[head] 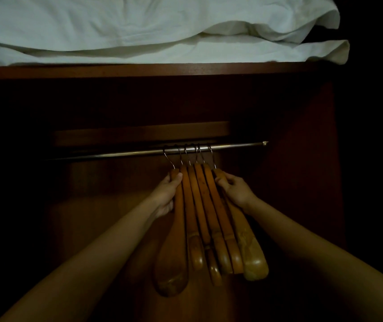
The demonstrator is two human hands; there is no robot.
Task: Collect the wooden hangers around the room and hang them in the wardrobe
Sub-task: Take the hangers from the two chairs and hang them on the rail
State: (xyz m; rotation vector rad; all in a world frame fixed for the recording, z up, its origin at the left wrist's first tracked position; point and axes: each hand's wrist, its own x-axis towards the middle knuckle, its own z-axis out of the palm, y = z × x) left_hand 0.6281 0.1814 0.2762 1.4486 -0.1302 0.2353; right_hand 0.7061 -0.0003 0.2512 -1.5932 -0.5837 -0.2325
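Six wooden hangers [199, 205] hooked on the wardrobe [302, 159] rail [232, 146], bunched side by side, long axes running far to near, near ends fanned apart, left hand [167, 196] gripped the leftmost hanger [174, 252], right hand [234, 189] gripped the rightmost hanger [253, 259], white bedding [139, 31] on the shelf [139, 69] above.

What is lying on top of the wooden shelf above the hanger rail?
Crumpled white bedding lies along the wooden shelf. Anything behind or beneath the bedding is covered.

Both bare arms forward, left hand [166, 194] and right hand [235, 190], fingers [221, 182] curled.
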